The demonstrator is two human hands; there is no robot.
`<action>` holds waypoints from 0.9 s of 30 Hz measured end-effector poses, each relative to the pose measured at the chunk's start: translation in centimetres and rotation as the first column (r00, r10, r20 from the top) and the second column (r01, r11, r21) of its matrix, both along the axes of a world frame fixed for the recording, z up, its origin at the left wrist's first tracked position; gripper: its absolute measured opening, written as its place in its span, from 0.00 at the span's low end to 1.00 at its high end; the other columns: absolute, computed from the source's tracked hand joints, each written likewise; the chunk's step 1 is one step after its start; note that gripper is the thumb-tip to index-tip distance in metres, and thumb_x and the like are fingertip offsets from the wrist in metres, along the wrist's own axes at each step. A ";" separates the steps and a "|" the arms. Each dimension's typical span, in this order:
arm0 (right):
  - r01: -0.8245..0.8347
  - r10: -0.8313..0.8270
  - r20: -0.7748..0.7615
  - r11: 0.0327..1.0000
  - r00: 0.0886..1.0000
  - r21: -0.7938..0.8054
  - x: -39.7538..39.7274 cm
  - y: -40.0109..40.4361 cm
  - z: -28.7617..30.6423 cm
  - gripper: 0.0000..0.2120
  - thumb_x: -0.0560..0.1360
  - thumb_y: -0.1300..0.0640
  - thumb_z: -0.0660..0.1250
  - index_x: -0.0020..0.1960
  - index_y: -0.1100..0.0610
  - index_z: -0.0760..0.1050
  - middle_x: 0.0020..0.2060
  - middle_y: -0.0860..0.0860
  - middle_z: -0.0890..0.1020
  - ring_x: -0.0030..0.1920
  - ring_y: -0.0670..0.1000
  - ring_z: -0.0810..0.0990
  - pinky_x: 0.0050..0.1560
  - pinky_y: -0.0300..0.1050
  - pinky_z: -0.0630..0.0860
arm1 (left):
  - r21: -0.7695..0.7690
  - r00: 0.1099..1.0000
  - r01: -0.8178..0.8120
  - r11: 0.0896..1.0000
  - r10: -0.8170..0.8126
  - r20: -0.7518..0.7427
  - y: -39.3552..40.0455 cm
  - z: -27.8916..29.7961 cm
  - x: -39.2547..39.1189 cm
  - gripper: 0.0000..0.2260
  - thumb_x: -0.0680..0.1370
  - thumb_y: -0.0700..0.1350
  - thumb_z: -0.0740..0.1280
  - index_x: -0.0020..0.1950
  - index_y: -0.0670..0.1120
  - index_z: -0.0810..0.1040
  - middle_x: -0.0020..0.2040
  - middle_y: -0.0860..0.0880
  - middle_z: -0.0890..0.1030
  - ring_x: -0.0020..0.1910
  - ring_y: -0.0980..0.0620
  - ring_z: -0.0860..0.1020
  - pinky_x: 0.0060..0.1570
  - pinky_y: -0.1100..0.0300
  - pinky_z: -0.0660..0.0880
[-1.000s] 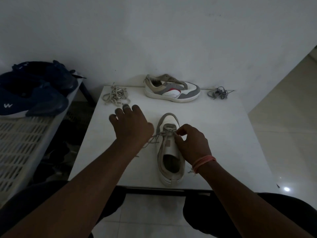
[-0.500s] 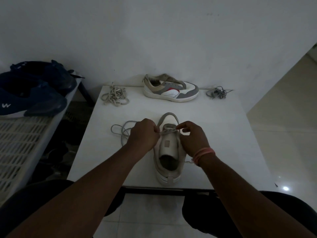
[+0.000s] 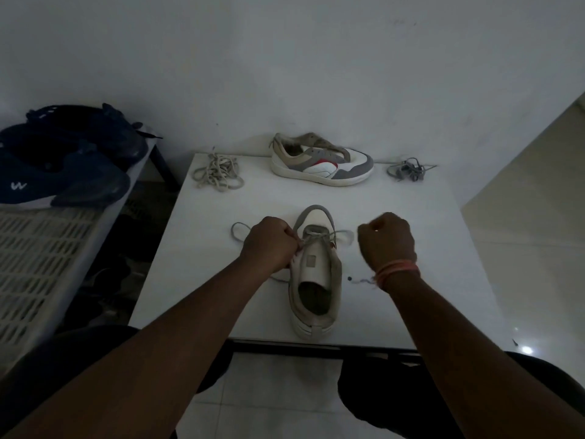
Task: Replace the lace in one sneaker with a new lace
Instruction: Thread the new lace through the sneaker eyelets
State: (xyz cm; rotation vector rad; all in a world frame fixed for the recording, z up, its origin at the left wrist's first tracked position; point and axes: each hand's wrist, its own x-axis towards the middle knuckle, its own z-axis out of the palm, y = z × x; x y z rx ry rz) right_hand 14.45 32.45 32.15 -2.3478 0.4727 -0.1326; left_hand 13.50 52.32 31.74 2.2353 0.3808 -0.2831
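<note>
From the head camera, the sneaker [image 3: 315,280] lies near the front edge of the tabletop [image 3: 411,280], heel toward the person, which puts its eyelets within easy reach of both hands. The left hand [image 3: 269,243] curls its fingers round the grey lace [image 3: 319,237] at the left eyelets, probably to hold it against the pull. The right hand [image 3: 386,239] is fisted to the right of the shoe, apparently drawing out a lace loop; the strand inside the fist is hidden. Dim light blurs which eyelets are threaded. Behind lie a second sneaker [image 3: 321,164], a cream lace bundle [image 3: 218,172] and a grey lace bundle [image 3: 410,169].
</note>
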 end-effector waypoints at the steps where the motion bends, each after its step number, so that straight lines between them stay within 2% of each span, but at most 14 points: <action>1: -0.018 0.018 0.011 1.000 1.000 -0.003 0.1 -0.3 -0.2 0.06 0.73 0.50 0.65 0.47 0.52 0.76 0.50 0.53 0.78 0.52 0.58 0.79 0.56 0.56 0.76 | 0.001 1.000 0.007 1.000 -0.007 -0.001 0.0 0.0 -0.1 0.03 0.73 0.44 0.75 0.41 0.45 0.85 0.38 0.44 0.85 0.42 0.41 0.85 0.45 0.45 0.83; 4: -0.316 0.332 0.090 0.936 0.939 -0.156 -0.8 1.2 -0.8 0.07 0.76 0.50 0.65 0.53 0.48 0.76 0.56 0.53 0.77 0.58 0.57 0.75 0.57 0.52 0.71 | 0.018 1.000 0.025 1.000 -0.025 0.014 -0.2 0.1 -0.2 0.03 0.73 0.45 0.74 0.43 0.46 0.85 0.39 0.44 0.85 0.43 0.41 0.84 0.44 0.47 0.83; 7: -0.496 0.523 -0.048 0.769 0.851 -0.403 -2.0 3.8 -1.2 0.12 0.79 0.47 0.64 0.60 0.45 0.79 0.66 0.51 0.73 0.67 0.57 0.68 0.64 0.57 0.66 | 0.049 0.999 0.045 0.998 -0.045 0.017 -0.1 0.2 -0.3 0.02 0.74 0.43 0.73 0.46 0.48 0.86 0.37 0.47 0.85 0.37 0.45 0.84 0.40 0.53 0.83; 9: -0.470 0.506 -0.045 0.761 0.861 -0.447 -2.3 4.5 -1.3 0.11 0.78 0.47 0.64 0.58 0.44 0.81 0.65 0.49 0.75 0.66 0.56 0.68 0.63 0.55 0.63 | 0.042 0.999 0.043 0.998 -0.044 0.016 0.0 -0.1 -0.2 0.02 0.74 0.43 0.73 0.45 0.48 0.86 0.37 0.47 0.85 0.37 0.45 0.84 0.40 0.52 0.83; 10: -0.410 0.449 0.006 0.821 0.893 -0.398 -2.2 4.3 -1.2 0.09 0.77 0.46 0.65 0.54 0.44 0.82 0.62 0.47 0.78 0.64 0.55 0.71 0.61 0.54 0.63 | 0.028 0.999 0.037 0.999 -0.037 0.016 0.0 -0.2 -0.2 0.01 0.74 0.43 0.74 0.44 0.48 0.85 0.37 0.47 0.85 0.38 0.44 0.84 0.41 0.50 0.84; 12: -0.161 0.172 0.068 0.978 0.983 -0.136 -1.3 3.2 -0.3 0.07 0.74 0.44 0.66 0.46 0.44 0.82 0.54 0.45 0.81 0.59 0.54 0.76 0.56 0.53 0.62 | 0.001 1.000 0.014 1.000 -0.014 0.012 0.1 -0.1 -0.3 0.02 0.73 0.44 0.75 0.43 0.47 0.85 0.37 0.46 0.85 0.38 0.44 0.85 0.41 0.49 0.84; 13: -0.016 0.016 0.057 1.000 0.998 -0.001 -0.7 2.3 0.2 0.08 0.73 0.44 0.66 0.46 0.46 0.81 0.53 0.46 0.81 0.57 0.55 0.76 0.54 0.53 0.61 | 0.006 1.000 0.016 1.000 -0.016 0.012 0.1 -0.2 -0.2 0.02 0.74 0.45 0.75 0.43 0.47 0.85 0.37 0.45 0.85 0.39 0.44 0.84 0.42 0.50 0.84; 14: 0.105 -0.107 0.032 0.993 0.994 0.060 -0.2 1.3 0.6 0.09 0.73 0.45 0.65 0.48 0.47 0.81 0.53 0.47 0.81 0.57 0.56 0.76 0.53 0.54 0.60 | 0.020 1.000 0.024 1.000 -0.024 0.017 0.1 -0.3 -0.2 0.03 0.74 0.45 0.75 0.43 0.46 0.85 0.38 0.46 0.85 0.40 0.44 0.84 0.42 0.52 0.83; 16: 0.195 -0.195 0.005 0.981 0.981 -0.001 0.0 0.2 0.9 0.11 0.73 0.47 0.65 0.53 0.47 0.79 0.57 0.50 0.77 0.60 0.59 0.74 0.57 0.56 0.62 | 0.042 0.999 0.031 0.999 -0.032 0.025 0.0 -0.2 -0.3 0.03 0.75 0.45 0.74 0.43 0.46 0.85 0.39 0.46 0.85 0.40 0.44 0.84 0.41 0.56 0.81; 18: 0.057 -0.055 0.020 0.995 0.998 -0.085 -0.8 0.7 0.7 0.18 0.71 0.52 0.66 0.61 0.45 0.74 0.64 0.52 0.71 0.64 0.59 0.70 0.63 0.59 0.62 | 0.036 0.999 0.022 0.999 -0.023 0.027 -0.1 -0.3 -0.3 0.03 0.74 0.45 0.74 0.43 0.46 0.84 0.39 0.46 0.85 0.40 0.44 0.84 0.41 0.57 0.81; 20: -0.205 0.217 0.038 0.959 0.976 -0.194 -2.0 2.5 0.6 0.25 0.69 0.53 0.68 0.66 0.42 0.70 0.69 0.52 0.65 0.69 0.58 0.65 0.67 0.61 0.62 | 0.036 1.000 0.012 0.999 -0.013 0.020 -0.2 -0.4 -0.2 0.02 0.74 0.45 0.75 0.43 0.47 0.85 0.40 0.46 0.85 0.41 0.44 0.85 0.45 0.53 0.83; 22: -0.421 0.434 -0.050 0.833 0.900 -0.359 -3.0 4.4 0.1 0.19 0.73 0.51 0.66 0.64 0.42 0.74 0.72 0.51 0.65 0.72 0.58 0.60 0.69 0.62 0.59 | 0.027 1.000 0.017 0.999 -0.018 0.008 -0.2 -0.4 -0.1 0.01 0.74 0.44 0.75 0.45 0.48 0.85 0.39 0.46 0.85 0.40 0.45 0.85 0.44 0.50 0.84; 24: -0.478 0.491 -0.094 0.759 0.866 -0.442 -3.3 5.3 -0.2 0.12 0.76 0.50 0.64 0.59 0.44 0.78 0.71 0.50 0.69 0.72 0.57 0.61 0.68 0.62 0.57 | 0.009 1.000 0.013 1.000 -0.013 0.006 0.0 -0.6 0.0 0.01 0.74 0.43 0.75 0.45 0.48 0.85 0.38 0.47 0.85 0.37 0.46 0.85 0.41 0.48 0.84; 27: -0.340 0.370 -0.036 0.806 0.928 -0.485 -2.3 4.2 -0.2 0.11 0.77 0.49 0.61 0.54 0.50 0.79 0.62 0.51 0.74 0.65 0.57 0.69 0.65 0.61 0.61 | 0.003 1.000 0.002 1.000 -0.002 0.004 0.1 -0.8 0.0 0.03 0.73 0.46 0.76 0.43 0.48 0.85 0.38 0.47 0.85 0.37 0.46 0.85 0.40 0.49 0.84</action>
